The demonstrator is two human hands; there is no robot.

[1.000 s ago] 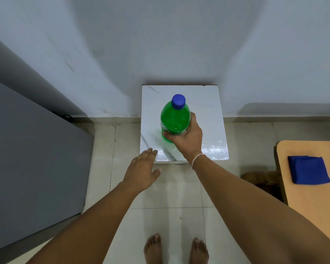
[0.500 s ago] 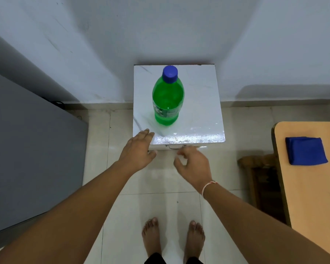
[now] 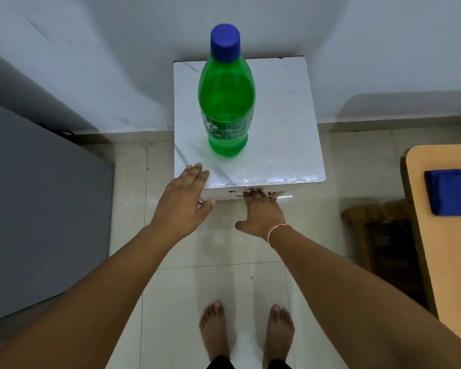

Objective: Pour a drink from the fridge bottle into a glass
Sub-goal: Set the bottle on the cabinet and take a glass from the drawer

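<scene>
Lettering on the green bottle (image 3: 226, 102) label is too blurred to read in the head view. The bottle stands upright with its blue cap (image 3: 225, 42) on, on the white marble-topped stand (image 3: 282, 107). The left hand (image 3: 183, 199) lies flat, fingers straight, on the stand's near-left corner. The right hand (image 3: 261, 211) reaches under the front edge; whether it grips anything cannot be told. A folded blue cloth (image 3: 451, 194) lies on the wooden table (image 3: 442, 262).

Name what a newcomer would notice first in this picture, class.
A tall green plastic bottle with a blue cap stands upright on a small white marble-topped stand against the wall. The left hand rests on the stand's front left corner; the right hand touches its front edge.
</scene>
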